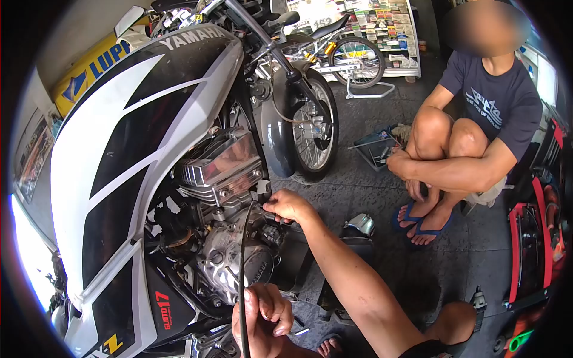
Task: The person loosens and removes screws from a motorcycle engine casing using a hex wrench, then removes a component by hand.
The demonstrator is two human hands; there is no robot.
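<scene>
A black cable [242, 262] runs upward in front of the silver engine cover [224, 256] and bends over near the cylinder. Low in the view, my left hand [262, 310] has its fingers curled round the cable. My right hand [283, 206] reaches to the front of the engine, just below the finned cylinder head [224, 164], its fingers pinched near the cable's upper end. What those fingertips hold is too small to make out. The black and white fuel tank [137, 119] stands above and left of the engine.
A person [486, 113] in a dark shirt sits at the right, near a tray [376, 149] of small items. The front wheel [316, 128] is beyond the engine. Red tool racks [528, 244] stand at the far right; a metal part [359, 225] lies right of my forearm.
</scene>
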